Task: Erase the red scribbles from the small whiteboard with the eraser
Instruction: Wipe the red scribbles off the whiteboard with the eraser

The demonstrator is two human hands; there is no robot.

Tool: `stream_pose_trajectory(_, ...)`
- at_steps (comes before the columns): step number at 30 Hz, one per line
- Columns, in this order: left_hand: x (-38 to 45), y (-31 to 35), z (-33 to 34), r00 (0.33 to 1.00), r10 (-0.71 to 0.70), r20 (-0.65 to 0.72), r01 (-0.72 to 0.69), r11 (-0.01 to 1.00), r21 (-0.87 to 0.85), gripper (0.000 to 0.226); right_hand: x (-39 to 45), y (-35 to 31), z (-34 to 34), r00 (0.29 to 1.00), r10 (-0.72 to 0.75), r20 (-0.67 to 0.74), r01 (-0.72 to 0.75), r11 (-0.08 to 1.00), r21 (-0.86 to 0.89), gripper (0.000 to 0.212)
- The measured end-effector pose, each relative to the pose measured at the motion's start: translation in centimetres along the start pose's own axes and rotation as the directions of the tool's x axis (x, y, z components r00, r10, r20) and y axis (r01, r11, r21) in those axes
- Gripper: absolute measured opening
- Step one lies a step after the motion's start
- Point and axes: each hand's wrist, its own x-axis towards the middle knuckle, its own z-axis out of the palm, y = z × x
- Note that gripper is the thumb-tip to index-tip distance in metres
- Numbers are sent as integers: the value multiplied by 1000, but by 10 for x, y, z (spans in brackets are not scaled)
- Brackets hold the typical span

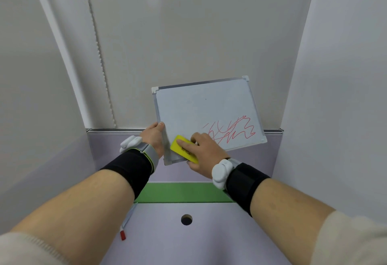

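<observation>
A small whiteboard (201, 107) with a metal frame is held up in the air, tilted, above the desk. Red scribbles (232, 131) cover its lower right part. My left hand (154, 137) grips the board's left edge, thumb on the front. My right hand (204, 151) holds a yellow eraser (182, 148) against the board's lower left corner, fingers lying over its top. The eraser sits just left of the scribbles.
A lilac desk (188, 241) lies below with a round cable hole (186, 219) and a green strip (184, 192) behind it. A red-capped marker (125, 226) lies on the desk at the left. White partition walls (335, 76) close in on three sides.
</observation>
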Motion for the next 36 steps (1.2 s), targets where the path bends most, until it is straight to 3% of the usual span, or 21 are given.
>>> stream_pose_trajectory(1, 0, 0, 0, 1000, 5, 3, -5, 1000, -5, 30, -1, 4, 0, 1000, -7, -11, 6, 1000, -13, 63)
stream_pose_trajectory(5, -2, 0, 0, 1000, -9, 1, 9, 1000, -12, 33, -1, 19, -7, 972, 195, -133, -193, 981, 25, 64)
stream_pose_trajectory(9, 2, -2, 0, 1000, 3, -5, -3, 1000, 11, 35, -9, 10, 3, 999, -42, 9, 42, 999, -7, 62)
stream_pose_trajectory(13, 3, -4, -1, 1000, -23, 6, 23, 1000, 8, 16, -5, 22, 2, 972, 196, -131, -192, 981, 41, 66)
stream_pose_trajectory(18, 3, -2, -4, 1000, -2, 16, 2, 1000, 1, 28, -11, 12, 10, 999, -22, -25, 23, 1000, 19, 64)
stream_pose_trajectory(23, 5, 0, -10, 1000, -24, -6, 24, 1000, -1, 17, -14, 42, 1, 940, 297, -166, -289, 955, 70, 67)
stream_pose_trajectory(29, 8, 0, -11, 1000, -15, -22, 15, 1000, 21, 20, -18, 23, 16, 998, 21, -66, -19, 999, 39, 64)
stream_pose_trajectory(31, 8, 0, -11, 1000, -19, -10, 19, 1000, -7, 15, -16, 37, 9, 983, 127, -130, -121, 991, 53, 64)
stream_pose_trajectory(34, 8, 2, -9, 1000, -17, -21, 16, 1000, -18, 29, -19, 57, 1, 917, 354, -183, -342, 935, 91, 68)
stream_pose_trajectory(36, 8, 2, -8, 1000, -7, -28, 7, 1000, 8, 28, -20, 46, 6, 939, 307, -154, -296, 951, 90, 68)
